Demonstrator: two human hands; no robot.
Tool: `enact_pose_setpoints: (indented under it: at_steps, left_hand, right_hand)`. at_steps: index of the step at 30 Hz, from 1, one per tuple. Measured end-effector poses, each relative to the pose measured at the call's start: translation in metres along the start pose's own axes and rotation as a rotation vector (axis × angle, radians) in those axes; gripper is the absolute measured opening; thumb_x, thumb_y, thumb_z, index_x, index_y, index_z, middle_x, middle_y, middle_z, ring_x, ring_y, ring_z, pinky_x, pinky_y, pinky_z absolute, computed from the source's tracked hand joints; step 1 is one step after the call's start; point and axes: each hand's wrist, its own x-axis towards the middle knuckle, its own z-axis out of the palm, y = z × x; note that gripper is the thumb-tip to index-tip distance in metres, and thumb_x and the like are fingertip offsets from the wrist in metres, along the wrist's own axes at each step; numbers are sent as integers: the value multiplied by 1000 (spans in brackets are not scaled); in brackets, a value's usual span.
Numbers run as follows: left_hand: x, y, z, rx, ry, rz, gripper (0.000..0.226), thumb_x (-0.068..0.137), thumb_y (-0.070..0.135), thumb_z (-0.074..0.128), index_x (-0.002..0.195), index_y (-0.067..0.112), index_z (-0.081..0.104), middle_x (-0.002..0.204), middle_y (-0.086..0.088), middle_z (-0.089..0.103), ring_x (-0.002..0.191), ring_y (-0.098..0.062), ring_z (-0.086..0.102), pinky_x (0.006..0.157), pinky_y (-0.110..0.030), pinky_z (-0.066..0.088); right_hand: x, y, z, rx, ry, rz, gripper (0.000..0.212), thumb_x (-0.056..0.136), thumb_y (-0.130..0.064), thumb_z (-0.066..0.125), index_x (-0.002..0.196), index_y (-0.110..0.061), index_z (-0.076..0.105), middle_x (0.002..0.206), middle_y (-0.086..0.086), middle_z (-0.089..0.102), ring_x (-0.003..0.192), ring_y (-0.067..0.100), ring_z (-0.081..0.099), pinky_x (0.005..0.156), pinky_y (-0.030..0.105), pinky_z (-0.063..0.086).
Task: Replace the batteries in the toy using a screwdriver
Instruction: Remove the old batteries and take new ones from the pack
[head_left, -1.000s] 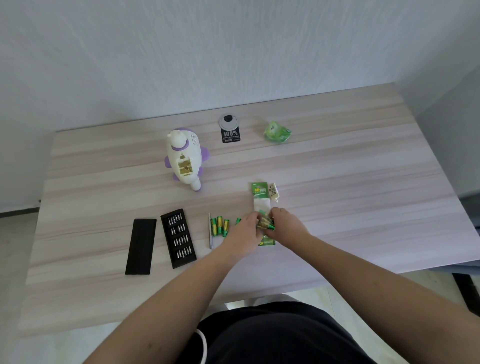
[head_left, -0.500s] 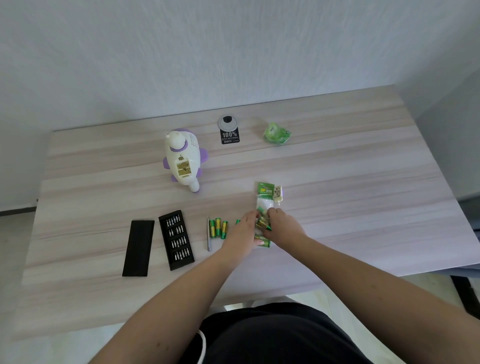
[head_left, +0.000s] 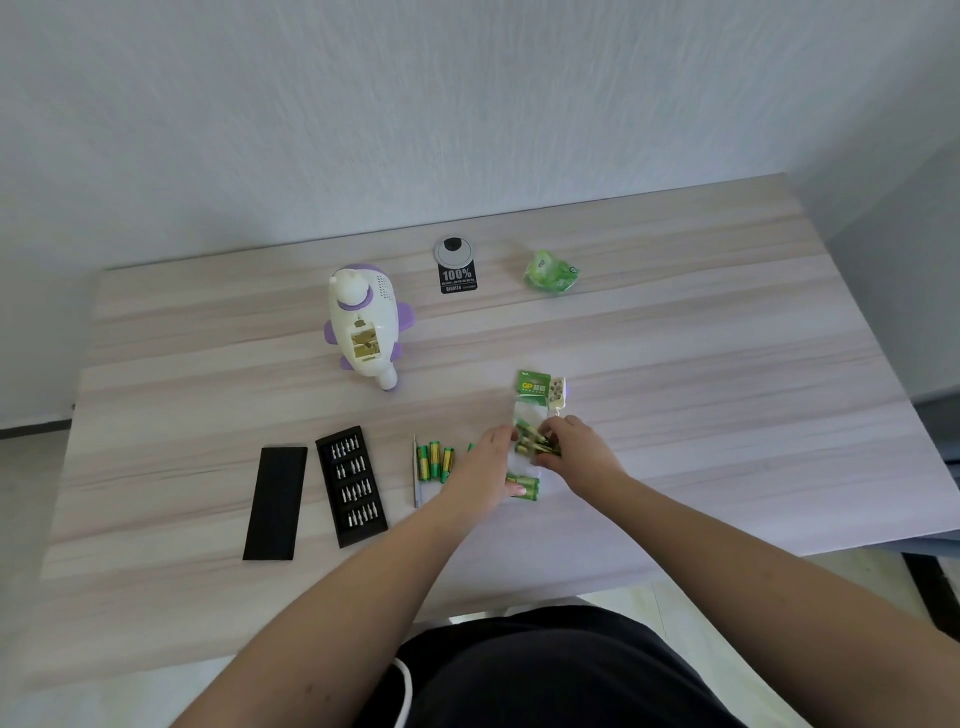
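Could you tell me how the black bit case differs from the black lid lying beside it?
The bit case shows rows of small silver bits, while the lid is plain black all over. The case lies nearer the screwdriver and loose batteries; the lid lies farther left, towards the table edge. The case tilts slightly one way, the lid the other. Both are long black rectangles lying flat, untouched by either hand.

both hands meet over a green battery pack (head_left: 531, 415) near the table's (head_left: 727, 364) middle: the left hand (head_left: 488, 462) presses it down, and the right hand (head_left: 574, 449) pinches batteries (head_left: 530, 439) at its torn part. left of them lie three loose batteries (head_left: 435, 460), a slim screwdriver (head_left: 415, 470), an open bit case (head_left: 351, 486) and its black lid (head_left: 275, 501). farther off lies the white and purple toy (head_left: 363, 325), its battery bay open.
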Motion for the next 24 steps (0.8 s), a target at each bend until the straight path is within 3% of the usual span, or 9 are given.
enact_pose_setpoints:
  at_steps: [7, 16, 24]
  left_hand:
    - [0, 1, -3, -6, -23, -5, 72, 76, 23, 81, 133, 12, 39, 135, -6, 47, 113, -24, 57, 89, -32, 43]
    - [-2, 3, -4, 1, -14, -6, 69, 74, 25, 82, 130, 14, 42, 132, -6, 50, 112, -23, 58, 95, -36, 46]
    - [-4, 4, -7, 2, -23, -1, 67, 76, 24, 81, 129, 12, 42, 132, -7, 50, 111, -24, 57, 94, -36, 46]
  right_hand:
    - [-6, -1, 3, -30, 79, -2, 29, 95, -38, 55, 111, -14, 58, 102, 5, 54, 91, 25, 56, 74, 33, 44]
    - [-2, -4, 8, -106, 115, 39, 22, 98, -24, 47, 113, -8, 53, 110, 11, 55, 94, 30, 58, 70, 32, 40]
    - [-11, 5, -3, -119, 136, 30, 27, 100, -32, 46, 113, -10, 52, 111, 7, 54, 97, 28, 57, 70, 31, 38]
